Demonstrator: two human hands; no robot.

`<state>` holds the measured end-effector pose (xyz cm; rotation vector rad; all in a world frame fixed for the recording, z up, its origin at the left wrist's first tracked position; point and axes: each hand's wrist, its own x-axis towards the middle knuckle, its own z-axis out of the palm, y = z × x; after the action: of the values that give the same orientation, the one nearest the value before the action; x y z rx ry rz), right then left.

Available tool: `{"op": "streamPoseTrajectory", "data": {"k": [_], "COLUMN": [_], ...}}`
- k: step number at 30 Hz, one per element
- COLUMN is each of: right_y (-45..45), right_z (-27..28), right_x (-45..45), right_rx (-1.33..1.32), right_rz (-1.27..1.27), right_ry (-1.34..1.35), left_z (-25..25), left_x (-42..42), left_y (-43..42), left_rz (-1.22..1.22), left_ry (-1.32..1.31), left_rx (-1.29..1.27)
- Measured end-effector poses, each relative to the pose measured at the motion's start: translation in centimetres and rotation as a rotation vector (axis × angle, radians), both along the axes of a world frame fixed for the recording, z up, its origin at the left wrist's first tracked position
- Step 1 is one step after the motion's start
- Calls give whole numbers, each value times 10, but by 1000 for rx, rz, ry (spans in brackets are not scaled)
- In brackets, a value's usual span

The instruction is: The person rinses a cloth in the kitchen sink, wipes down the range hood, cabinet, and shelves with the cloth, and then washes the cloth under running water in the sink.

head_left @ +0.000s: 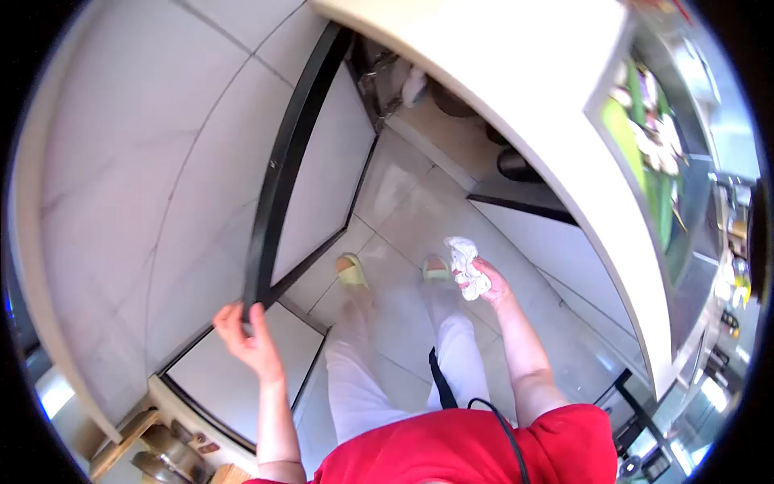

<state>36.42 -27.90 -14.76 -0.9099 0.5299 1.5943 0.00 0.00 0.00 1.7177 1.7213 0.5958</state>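
A black-framed cabinet door point(322, 169) with a pale panel stands open on the left. At its near corner is my left hand point(248, 343), thumb and bent fingers closed about the frame's edge. My right hand point(493, 282) is closed on a crumpled white cloth point(468, 269) with faint markings, held over the floor in front of my legs. Part of the cloth lies hidden in the palm. Beyond the door, the open cabinet point(435, 133) shows a pale shelf base with dark round items in shadow.
A white countertop point(516, 48) curves above the cabinet. Green and white vegetables point(649, 137) lie at the right. Another black-edged white panel point(564, 242) sits below the counter. Pots point(173, 452) are at the lower left. Grey tiles point(395, 194) cover the floor.
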Motion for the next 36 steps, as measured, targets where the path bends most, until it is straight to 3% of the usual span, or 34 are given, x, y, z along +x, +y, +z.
{"op": "streamPoseTrajectory", "data": {"k": [2, 3, 7, 10, 14, 15, 17, 19, 20, 25, 29, 31, 33, 35, 36], "right_y": [11, 52, -18, -50, -74, -80, -92, -96, -89, -128, -171, -187, -208, -233, -247], "right_z": [4, 11, 96, 136, 207, 213, 220, 230, 221, 270, 295, 290, 295, 297, 306], "right_x": [-20, -20, -9, -7, -9, -13, -27, -40, -44, -50, -41, -29, -11, 16, 29], "right_rx": [114, 385, 398, 447, 461, 493, 503, 494, 447, 589, 529, 561, 581, 627, 646], "right_rz": [-70, -85, -112, -245, -551, -610, -687, -769, -830, -999, -1073, -1054, -1088, -1107, -1132], "right_ry": [139, 184, 98, 69, 80, 94, 57, 21, 92, -66, -179, -205, -165, -134, -109], "left_z": [-28, 44, 57, 41, 51, 45, 55, 46, 26, 22, 59, 55, 63, 68, 56], "left_x": [32, 68, 155, 219, 274, 284, 308, 330, 341, 385, 410, 420, 430, 435, 428], "left_y": [4, 6, -72, -102, -108, -102, -104, -93, -74, -70, -83, -78, -86, -88, -77], "left_rz": [-76, -168, -178, -181, -164, -133, -29, -60, -51, -7, 114, 32, 138, 143, 122], "left_ry": [-172, -258, -294, -405, -449, -452, -852, -935, -846, -1073, -972, -972, -1118, -1124, -996], "left_rx": [5, 272, -254, -23, -326, -460, -689, -784, -809, -960, -906, -908, -909, -927, -906]}}
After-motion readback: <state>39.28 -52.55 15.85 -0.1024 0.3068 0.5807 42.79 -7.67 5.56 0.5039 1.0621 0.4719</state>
